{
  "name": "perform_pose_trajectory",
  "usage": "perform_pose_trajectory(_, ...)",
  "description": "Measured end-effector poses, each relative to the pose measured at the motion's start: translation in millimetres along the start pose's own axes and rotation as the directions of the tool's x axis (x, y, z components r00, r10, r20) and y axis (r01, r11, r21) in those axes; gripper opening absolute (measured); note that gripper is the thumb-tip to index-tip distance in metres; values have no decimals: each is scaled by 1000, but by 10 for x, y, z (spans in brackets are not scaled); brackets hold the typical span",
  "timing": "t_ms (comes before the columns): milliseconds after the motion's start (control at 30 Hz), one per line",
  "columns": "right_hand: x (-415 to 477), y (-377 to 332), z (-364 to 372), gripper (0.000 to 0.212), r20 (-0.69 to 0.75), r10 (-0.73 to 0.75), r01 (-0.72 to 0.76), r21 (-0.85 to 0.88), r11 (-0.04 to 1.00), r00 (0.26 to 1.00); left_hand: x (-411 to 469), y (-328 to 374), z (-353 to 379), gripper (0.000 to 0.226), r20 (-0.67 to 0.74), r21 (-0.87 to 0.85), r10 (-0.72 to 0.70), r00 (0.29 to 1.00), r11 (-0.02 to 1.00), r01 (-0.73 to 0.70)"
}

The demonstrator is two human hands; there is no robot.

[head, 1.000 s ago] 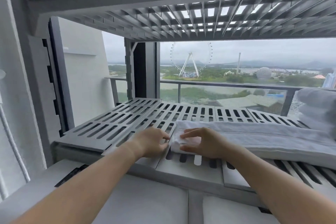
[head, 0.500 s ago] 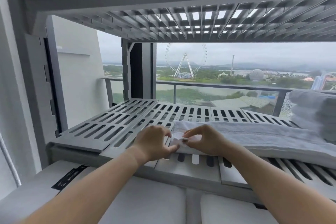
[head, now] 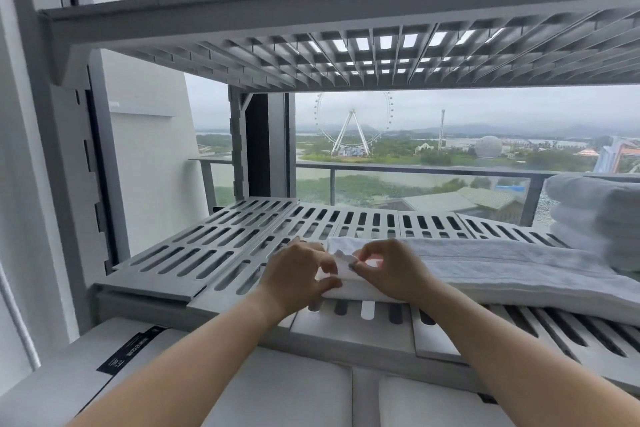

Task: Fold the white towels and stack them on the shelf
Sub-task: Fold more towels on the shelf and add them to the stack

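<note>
Change: a second ago your hands lay flat on the towel's left end. Now both have curled up and lifted its corner.
Head view, towel: the white towel (head: 502, 270) lies in a long folded strip across the front of the slatted shelf (head: 214, 246), running off to the right.
Head view, stack: folded towels (head: 595, 218) are already piled at the shelf's far right, just behind the strip.
Head view, step: you are partway through the fold, squaring up the left end so the layers match before the next fold.
Head view, left hand: your left hand (head: 298, 274) is closed narrowly on the towel's end, thumb at the front edge and fingers curled over the top.
Head view, right hand: your right hand (head: 388, 270) pinches the small raised corner (head: 343, 262) between thumb and forefinger, its other fingers loosely bent.
Next move: likely carry this end rightward over the strip. Keep both pinches firm and level so the edges land flush.
</note>
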State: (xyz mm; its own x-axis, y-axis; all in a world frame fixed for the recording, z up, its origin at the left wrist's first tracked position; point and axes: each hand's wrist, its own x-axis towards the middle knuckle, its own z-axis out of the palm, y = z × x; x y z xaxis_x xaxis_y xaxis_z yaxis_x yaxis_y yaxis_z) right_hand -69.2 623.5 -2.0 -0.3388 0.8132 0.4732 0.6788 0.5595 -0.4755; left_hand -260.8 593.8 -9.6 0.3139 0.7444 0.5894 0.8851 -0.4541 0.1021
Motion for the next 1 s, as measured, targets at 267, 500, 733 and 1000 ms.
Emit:
perform_pose_trajectory(267, -5, -13, 68, 38, 92, -30, 35, -52, 998, 995, -43, 40, 35, 39, -24, -39, -129, 991, 991, 128)
perform_pose_trajectory(500, 149, -187, 49, 45, -283, 23, -4, 67, 998, 959, -53, 27, 53, 42, 127, -43, -240, 962, 968, 247)
perform_pose_trajectory(733, -51, -48, 390, 36, -84, -18, 4, -170, 985, 996, -101, 18, 86, 37, 71, -56, -224, 972, 972, 228)
perform_pose_trajectory(1000, -70, -66, 310, 17, 10, -11, 12, -133, 991, 1000, -12, 98, 47, 27, 73, -27, -131, 989, 991, 133)
